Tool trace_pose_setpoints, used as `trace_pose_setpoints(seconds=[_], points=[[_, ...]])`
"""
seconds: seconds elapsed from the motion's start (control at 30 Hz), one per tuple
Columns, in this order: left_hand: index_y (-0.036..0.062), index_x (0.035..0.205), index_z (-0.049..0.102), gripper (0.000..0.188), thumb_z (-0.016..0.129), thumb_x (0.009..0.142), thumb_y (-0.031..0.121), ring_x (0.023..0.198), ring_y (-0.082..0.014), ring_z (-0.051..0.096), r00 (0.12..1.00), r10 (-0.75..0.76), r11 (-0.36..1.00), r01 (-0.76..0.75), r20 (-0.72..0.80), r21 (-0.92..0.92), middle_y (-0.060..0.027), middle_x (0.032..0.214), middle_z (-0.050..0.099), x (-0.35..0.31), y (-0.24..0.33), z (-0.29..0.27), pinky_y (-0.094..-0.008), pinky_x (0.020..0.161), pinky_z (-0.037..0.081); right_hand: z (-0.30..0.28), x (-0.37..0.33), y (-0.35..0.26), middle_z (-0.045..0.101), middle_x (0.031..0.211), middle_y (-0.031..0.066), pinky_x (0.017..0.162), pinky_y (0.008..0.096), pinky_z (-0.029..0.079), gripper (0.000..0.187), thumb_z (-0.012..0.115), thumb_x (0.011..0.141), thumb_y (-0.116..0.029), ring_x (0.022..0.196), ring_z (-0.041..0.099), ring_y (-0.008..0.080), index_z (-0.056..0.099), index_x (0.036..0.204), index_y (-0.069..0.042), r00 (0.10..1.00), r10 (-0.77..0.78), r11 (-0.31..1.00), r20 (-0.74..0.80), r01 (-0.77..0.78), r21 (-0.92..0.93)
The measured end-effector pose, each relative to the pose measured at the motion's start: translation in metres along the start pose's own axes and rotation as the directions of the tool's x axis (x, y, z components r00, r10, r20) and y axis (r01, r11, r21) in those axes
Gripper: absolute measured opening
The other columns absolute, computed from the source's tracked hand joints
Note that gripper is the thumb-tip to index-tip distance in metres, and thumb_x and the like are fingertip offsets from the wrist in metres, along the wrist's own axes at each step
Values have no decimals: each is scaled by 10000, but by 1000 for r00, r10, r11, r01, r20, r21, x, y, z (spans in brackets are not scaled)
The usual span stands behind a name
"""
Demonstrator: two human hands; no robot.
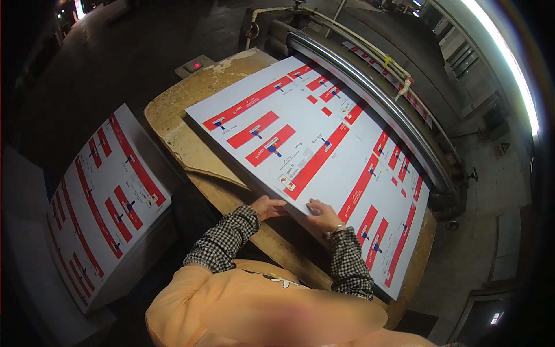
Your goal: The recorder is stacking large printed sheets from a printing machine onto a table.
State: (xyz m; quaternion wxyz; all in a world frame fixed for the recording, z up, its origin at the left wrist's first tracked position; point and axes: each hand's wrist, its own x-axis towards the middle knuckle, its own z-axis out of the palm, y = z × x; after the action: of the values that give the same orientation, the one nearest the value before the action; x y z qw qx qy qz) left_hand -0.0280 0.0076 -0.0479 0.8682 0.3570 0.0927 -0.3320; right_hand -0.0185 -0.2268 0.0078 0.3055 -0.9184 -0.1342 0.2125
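Observation:
A large white printed sheet (324, 156) with red bands and small blue figures lies on a wooden table (179, 139) and reaches the metal roller at the far side. My left hand (269, 208) is at the sheet's near edge, its fingers closed along the edge and partly hidden by it. Just to its right, my right hand (324, 216) pinches the same edge, thumb side up. Whether one sheet or several lie between the fingers cannot be seen. Checked sleeves cover both forearms.
At the left stands a tall stack of similar printed sheets (101, 202). A long metal roller (358, 87) crosses the far side, with a pale pipe (324, 20) above it. A small box with a red light (196, 65) sits at the table's far left corner.

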Motion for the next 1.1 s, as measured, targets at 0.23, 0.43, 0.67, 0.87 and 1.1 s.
trace_pose_setpoints(seconds=[0.23, 0.43, 0.67, 0.87, 1.1], points=[[-10, 1067, 512, 299, 391, 886, 196, 929, -270, 580, 960, -11, 999, 22, -281, 37, -138, 1023, 582, 24, -17, 1, -429, 845, 465, -25, -23, -18, 536, 1154, 169, 908, 290, 398, 335, 562, 728, -109, 1075, 511, 230, 573, 1030, 34, 981, -19, 953, -194, 76, 294], [-13, 1123, 454, 332, 345, 891, 198, 946, -286, 568, 982, 34, 998, -23, -187, 62, -172, 1038, 564, 23, -16, -7, -474, 833, 456, 14, -16, 1, 522, 1147, 207, 956, 308, 361, 359, 586, 669, -140, 1126, 465, 296, 593, 980, 40, 984, -77, 970, -161, 111, 214], [-50, 1062, 454, 326, 450, 877, 218, 920, -306, 580, 968, 3, 997, 16, -250, 71, -186, 1011, 562, 14, -7, 4, -433, 769, 490, 6, 25, 28, 561, 1054, 185, 876, 312, 418, 384, 634, 640, -168, 1019, 529, 251, 583, 964, 32, 945, 107, 983, -309, -54, 177], [-33, 1080, 458, 340, 505, 846, 210, 834, -262, 605, 962, 19, 997, 2, -274, 76, -163, 961, 579, 23, -14, 2, -388, 709, 512, 20, 40, 32, 344, 1309, 227, 1001, 481, 247, 766, 692, 620, -423, 1228, 251, 437, 420, 1245, -74, 965, 100, 987, -243, -126, -96], [-8, 1054, 496, 282, 538, 816, 136, 770, -207, 609, 980, 18, 997, -2, -198, 83, -123, 947, 593, 16, -9, -12, -331, 666, 530, 30, 5, -10, 238, 1359, 246, 1024, 455, 220, 894, 775, 525, -305, 1263, 174, 434, 357, 1285, -87, 998, -18, 983, -66, 6, -182]])
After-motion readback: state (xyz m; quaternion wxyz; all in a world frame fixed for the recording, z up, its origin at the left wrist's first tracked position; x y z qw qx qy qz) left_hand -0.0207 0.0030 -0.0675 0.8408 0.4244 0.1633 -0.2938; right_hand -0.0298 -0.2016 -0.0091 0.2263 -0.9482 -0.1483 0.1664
